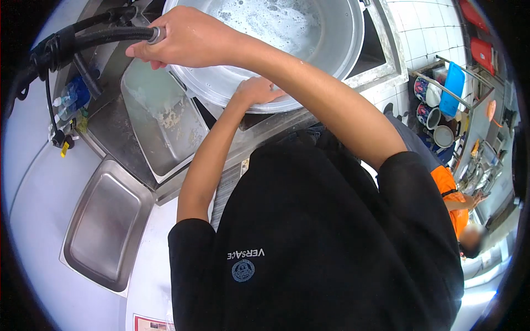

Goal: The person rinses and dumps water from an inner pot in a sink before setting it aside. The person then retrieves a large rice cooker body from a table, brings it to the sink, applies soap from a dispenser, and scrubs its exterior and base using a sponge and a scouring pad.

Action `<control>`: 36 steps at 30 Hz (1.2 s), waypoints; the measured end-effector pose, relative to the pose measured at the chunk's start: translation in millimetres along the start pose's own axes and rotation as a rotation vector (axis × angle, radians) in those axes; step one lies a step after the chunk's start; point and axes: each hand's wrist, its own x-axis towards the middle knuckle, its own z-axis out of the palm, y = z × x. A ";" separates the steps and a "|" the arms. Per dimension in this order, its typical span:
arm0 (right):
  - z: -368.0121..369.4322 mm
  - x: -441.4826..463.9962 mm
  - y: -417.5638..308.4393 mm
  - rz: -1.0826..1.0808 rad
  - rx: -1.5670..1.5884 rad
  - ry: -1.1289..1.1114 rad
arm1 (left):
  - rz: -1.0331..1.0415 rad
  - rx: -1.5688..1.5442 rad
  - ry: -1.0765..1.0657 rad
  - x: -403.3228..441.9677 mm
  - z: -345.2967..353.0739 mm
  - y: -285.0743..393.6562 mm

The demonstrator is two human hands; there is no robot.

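Note:
My right hand [190, 37] reaches across to the left, closed around the metal end of a black hose [113, 36]. Its fingers are partly hidden behind the hand, and I cannot make out a nozzle. Below it is a large round metal pot [345, 52] with foamy, soapy water [270, 22] inside. My left hand [256, 92] is closed on the pot's near rim, with its fingers partly out of sight. To the left of the pot, a wet metal tray [165, 132] with pale residue leans in the sink area.
A rectangular steel pan [107, 226] lies at the lower left. Small bottles [66, 105] stand near the hose. At right, a rack holds a blue tray [452, 88] and patterned pots [428, 116]. A person in orange [450, 193] works at a side counter.

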 end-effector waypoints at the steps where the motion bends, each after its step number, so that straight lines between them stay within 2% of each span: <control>1: 1.1 0.0 0.2 0.000 -0.029 0.020 | -0.039 0.045 -0.078 -2.7 -2.8 -3.7; 5: -0.5 -0.7 -2.0 0.006 -0.081 0.009 | -0.174 0.257 -0.324 -7.5 -10.2 -29.0; 8: -3.1 -2.1 -6.1 0.031 -0.102 -0.008 | -0.220 0.364 -0.402 -8.3 -11.0 -51.5; 12: -3.3 -2.0 -5.4 0.032 -0.074 -0.002 | -0.217 0.384 -0.392 -14.4 -14.0 -60.7; 17: -0.8 1.8 -0.7 0.011 -0.058 0.035 | -0.232 0.325 -0.359 -37.3 -59.4 -17.1; 20: 1.0 1.2 -3.4 0.053 -0.054 0.014 | -0.215 0.295 -0.300 -36.6 -52.5 -25.2; 24: 3.5 1.7 1.1 0.010 -0.034 0.032 | -0.224 0.310 -0.323 -32.6 -50.8 -26.3; 32: -1.5 4.6 2.8 0.021 -0.072 -0.015 | -0.254 0.490 -0.304 -5.2 -25.8 -107.3; 36: -2.8 1.5 1.7 0.010 -0.095 0.024 | -0.343 0.608 -0.289 -22.2 -60.9 -68.5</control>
